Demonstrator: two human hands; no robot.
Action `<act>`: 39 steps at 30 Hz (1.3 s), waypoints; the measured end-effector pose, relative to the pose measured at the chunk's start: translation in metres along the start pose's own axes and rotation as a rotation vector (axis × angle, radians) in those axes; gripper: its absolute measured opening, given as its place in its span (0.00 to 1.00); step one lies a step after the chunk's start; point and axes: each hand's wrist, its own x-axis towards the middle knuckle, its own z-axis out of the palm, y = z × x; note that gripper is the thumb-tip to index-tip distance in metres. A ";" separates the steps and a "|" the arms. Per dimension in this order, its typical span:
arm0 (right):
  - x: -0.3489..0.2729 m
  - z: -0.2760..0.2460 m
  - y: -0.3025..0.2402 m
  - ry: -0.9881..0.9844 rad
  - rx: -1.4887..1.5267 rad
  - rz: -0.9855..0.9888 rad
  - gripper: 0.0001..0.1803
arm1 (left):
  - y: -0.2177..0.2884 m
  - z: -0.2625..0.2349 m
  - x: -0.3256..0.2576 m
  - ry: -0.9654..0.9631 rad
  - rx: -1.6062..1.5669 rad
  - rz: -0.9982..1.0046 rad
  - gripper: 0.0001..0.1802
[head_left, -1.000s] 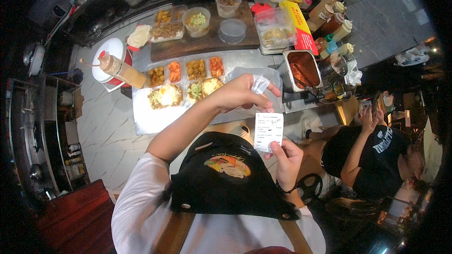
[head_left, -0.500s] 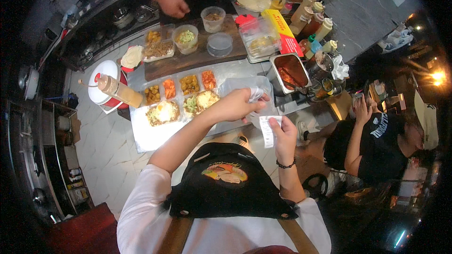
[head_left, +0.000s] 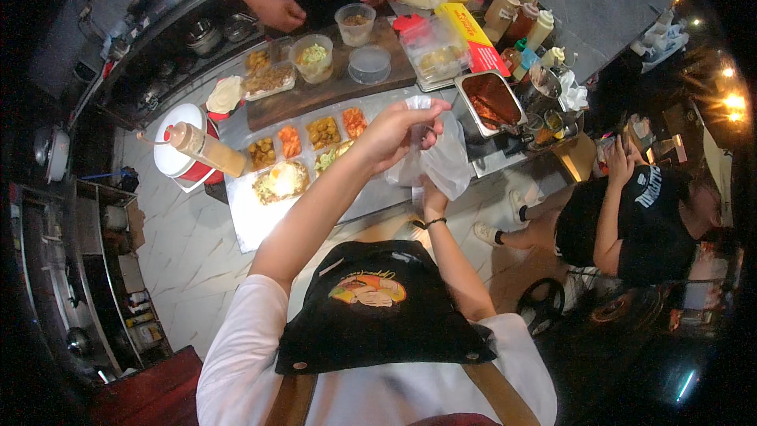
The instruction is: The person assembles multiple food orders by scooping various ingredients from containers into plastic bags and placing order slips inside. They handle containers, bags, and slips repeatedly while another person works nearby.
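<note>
My left hand (head_left: pixel 400 136) is closed on the gathered top of a white translucent plastic bag (head_left: pixel 448 159), which hangs over the near edge of the steel counter. Under the bag is my right hand (head_left: pixel 432 200), its fingers mostly hidden behind the plastic. A small white edge shows beside it; I cannot tell whether that is paper or bag. Left of the bag, clear trays hold yellow-brown chunks (head_left: pixel 323 133), an orange-red side (head_left: pixel 289 141) and a dish topped with a fried egg (head_left: pixel 282 180). My left forearm covers part of the trays.
A squeeze bottle (head_left: pixel 206 150) leans by a red-and-white cooler (head_left: pixel 175 159). Tubs of food (head_left: pixel 311 61) stand on a wooden board (head_left: pixel 264 112). Right lie a pan of red sauce (head_left: pixel 490 102) and sauce bottles (head_left: pixel 539 29). One person (head_left: pixel 272 9) works opposite; another (head_left: pixel 631 225) sits right.
My right hand has moved left and under the bag; the paper slip it held no longer shows clearly. The bag is lifted and bunched up by my left hand. The opposite person's second hand has come into view.
</note>
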 end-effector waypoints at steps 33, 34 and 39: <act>0.433 -0.231 -0.058 -0.137 -0.315 -0.225 0.16 | 0.001 0.025 -0.002 0.491 0.267 0.136 0.39; 0.427 -0.237 -0.067 -0.113 -0.515 -0.421 0.14 | 0.000 0.027 -0.002 0.514 0.245 0.151 0.39; 0.360 -0.249 -0.166 0.089 0.076 -0.528 0.03 | -0.004 0.029 0.000 0.571 0.147 0.211 0.40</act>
